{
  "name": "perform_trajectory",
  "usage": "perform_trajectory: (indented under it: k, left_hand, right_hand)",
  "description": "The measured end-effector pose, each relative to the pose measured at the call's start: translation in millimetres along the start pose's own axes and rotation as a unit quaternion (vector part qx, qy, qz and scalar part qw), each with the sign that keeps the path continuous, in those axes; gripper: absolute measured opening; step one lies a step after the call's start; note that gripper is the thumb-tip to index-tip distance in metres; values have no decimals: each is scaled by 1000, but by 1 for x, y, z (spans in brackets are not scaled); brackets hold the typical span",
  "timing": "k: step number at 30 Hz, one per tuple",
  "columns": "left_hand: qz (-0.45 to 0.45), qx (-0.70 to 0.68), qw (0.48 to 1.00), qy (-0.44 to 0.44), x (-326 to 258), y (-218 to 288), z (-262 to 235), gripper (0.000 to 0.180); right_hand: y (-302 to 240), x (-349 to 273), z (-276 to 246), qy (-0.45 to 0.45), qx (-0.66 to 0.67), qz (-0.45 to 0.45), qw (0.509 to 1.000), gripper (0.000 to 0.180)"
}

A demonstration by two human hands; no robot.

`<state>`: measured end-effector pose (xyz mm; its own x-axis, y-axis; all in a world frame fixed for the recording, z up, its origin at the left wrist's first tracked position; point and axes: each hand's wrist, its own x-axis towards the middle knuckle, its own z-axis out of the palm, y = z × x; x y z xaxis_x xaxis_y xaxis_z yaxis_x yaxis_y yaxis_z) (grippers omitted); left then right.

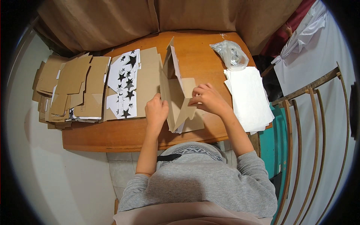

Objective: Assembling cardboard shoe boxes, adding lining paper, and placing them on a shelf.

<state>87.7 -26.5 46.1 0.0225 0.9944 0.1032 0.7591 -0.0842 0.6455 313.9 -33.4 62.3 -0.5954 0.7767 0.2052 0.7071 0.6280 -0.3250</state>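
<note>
A person in a grey ribbed top works at a wooden table (195,45), both bare hands at a partly folded carton (175,92) of tan cardboard that stands near the middle of the tabletop, its walls raised and a tall panel tilted up at its twelve o'clock end. Read on a clock face centred on the carton, with twelve pointing away from the person, the left hand (156,109) is between seven and eight o'clock, fingers curled against the carton's left edge; its fingertips are partly hidden, so whether they pinch the board cannot be told. At three o'clock the right hand (207,99) pinches the carton's right-hand flap between thumb and fingers. Between nine and ten o'clock lies a white star-patterned panel (123,71), printed with black and grey stars, resting on flat tan cardboard. Farther out at nine o'clock, flattened cardboard pieces (73,78) are heaped in an uneven pile. A stack of white sheets (246,97) sits at three o'clock, beyond the right hand, its edges fanned, and a clear plastic bag (230,54) rests at two o'clock, touching the far end of the stack. Brown curtains (195,17) hang at twelve o'clock, behind the table.
</note>
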Motion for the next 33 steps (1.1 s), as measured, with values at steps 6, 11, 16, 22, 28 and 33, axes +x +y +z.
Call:
perform_trajectory:
  k: [6,11,16,22,28,33]
  left_hand:
    - [-58,47,995,65,7,-12,-9,17]
    - [-36,122,991,39,6,-6,0,20]
    - [-1,53,999,6,7,-5,24,39]
    - [96,-56,994,17,-1,-25,66,71]
    - [97,-52,994,-14,-9,-29,75,81]
    - [113,-42,993,12,-10,-30,78,80]
  right_hand:
    - [-28,-42,-26,7,-16,-27,999,17]
    - [-36,-69,3,-118,46,27,992,23]
    - [-31,-65,8,-122,34,63,990,36]
    - [-34,-58,19,-99,120,142,978,66]
    - [-19,-26,13,-65,67,239,967,54]
    - [-3,37,14,-70,-127,263,954,37]
